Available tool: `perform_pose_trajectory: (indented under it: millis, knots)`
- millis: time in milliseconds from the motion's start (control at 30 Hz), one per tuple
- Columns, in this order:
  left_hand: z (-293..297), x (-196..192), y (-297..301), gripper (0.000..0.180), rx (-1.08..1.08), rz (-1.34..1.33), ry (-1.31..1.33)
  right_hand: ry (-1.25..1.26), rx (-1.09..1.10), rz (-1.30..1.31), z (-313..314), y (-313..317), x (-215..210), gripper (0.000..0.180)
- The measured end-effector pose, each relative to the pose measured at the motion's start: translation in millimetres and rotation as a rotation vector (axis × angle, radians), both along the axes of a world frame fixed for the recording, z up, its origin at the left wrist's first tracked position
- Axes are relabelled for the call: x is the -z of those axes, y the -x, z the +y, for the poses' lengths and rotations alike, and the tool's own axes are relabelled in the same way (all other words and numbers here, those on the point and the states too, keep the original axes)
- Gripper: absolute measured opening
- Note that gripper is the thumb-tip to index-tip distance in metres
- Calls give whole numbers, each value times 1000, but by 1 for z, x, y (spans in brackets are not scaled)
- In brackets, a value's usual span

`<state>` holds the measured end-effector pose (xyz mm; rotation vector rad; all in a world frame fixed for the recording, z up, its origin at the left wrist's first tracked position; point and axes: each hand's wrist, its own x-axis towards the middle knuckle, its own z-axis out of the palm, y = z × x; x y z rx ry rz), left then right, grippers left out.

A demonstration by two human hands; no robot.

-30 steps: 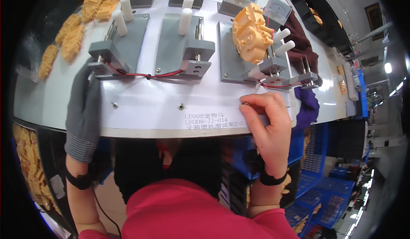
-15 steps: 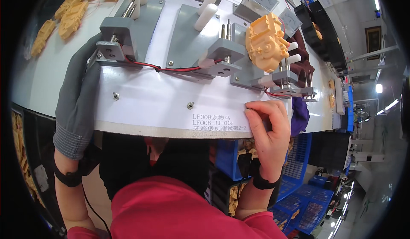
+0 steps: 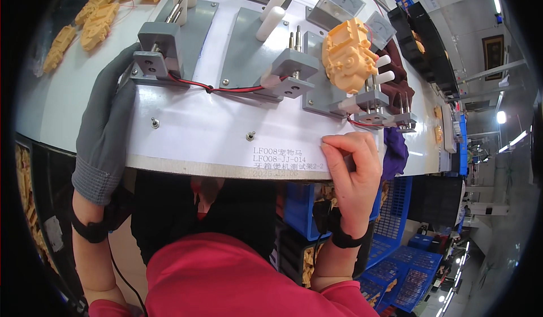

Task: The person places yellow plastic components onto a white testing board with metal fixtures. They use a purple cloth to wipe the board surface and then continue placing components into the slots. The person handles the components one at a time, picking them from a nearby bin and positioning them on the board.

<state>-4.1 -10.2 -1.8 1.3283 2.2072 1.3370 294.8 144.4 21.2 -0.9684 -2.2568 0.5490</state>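
Gloved left hand (image 3: 107, 130) and bare right hand (image 3: 353, 172) fingers both clamp the white board (image 3: 209, 136) edge

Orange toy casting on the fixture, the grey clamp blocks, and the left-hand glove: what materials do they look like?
Orange toy casting: looks like moulded plastic or resin, matte, uniform colour with soft relief detail. Grey clamp blocks: probably painted or anodised metal, possibly plastic; flat faces, sharp edges, screw holes. Glove on the left hand: grey knit fabric, ribbed cuff visible. The right hand is bare.
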Motion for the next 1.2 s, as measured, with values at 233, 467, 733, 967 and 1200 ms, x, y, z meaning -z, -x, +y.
perform_pose_trajectory:
  millis: [233, 467, 733, 967, 1200]
  knots:
    - [-1, 1, 0, 45, -5, 7, -7, -72, -6, 11, -1, -1, 6, 15]
    - [0, 0, 0, 44, -1, -2, -53, 151, 45, 260, -1, -9, 5, 32]
    - [2, 5, 0, 41, -2, 8, -115, 195, 33, 474, 5, 1, -2, 37]
    - [4, 9, 1, 40, -6, 6, -156, 168, 56, 446, 9, 8, -1, 37]
    - [3, 10, 2, 40, -21, -7, -154, 200, 86, 494, 6, 15, 0, 38]
